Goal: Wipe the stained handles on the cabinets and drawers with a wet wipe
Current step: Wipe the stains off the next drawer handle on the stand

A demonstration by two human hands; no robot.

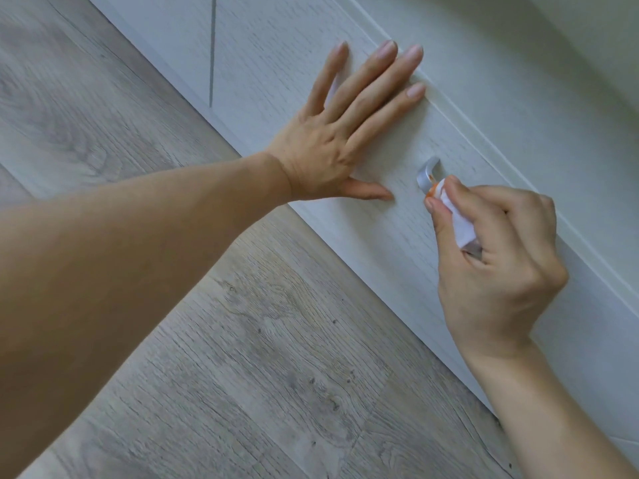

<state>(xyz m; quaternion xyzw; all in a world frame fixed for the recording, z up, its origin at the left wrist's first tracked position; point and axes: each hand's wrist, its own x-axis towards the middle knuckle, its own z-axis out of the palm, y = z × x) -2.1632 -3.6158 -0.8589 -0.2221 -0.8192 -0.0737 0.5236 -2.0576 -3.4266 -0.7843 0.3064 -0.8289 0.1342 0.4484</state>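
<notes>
The grey wood-grain plank floor (242, 340) meets the white wood-grain drawer front (397, 236). The left hand (339, 140) presses flat on it, fingers straight and spread. The right hand (498, 267) pinches a folded white wet wipe (456, 219) (orange-stained at its tip) against the curved silver metal handle (427, 172).

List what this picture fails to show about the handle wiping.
- Head view: the handle's lower part, hidden by the wet wipe and right hand.
- How much stain remains under the wipe.
- The drawer front beneath the flat left hand.
- Other handles: outside the frame.
</notes>
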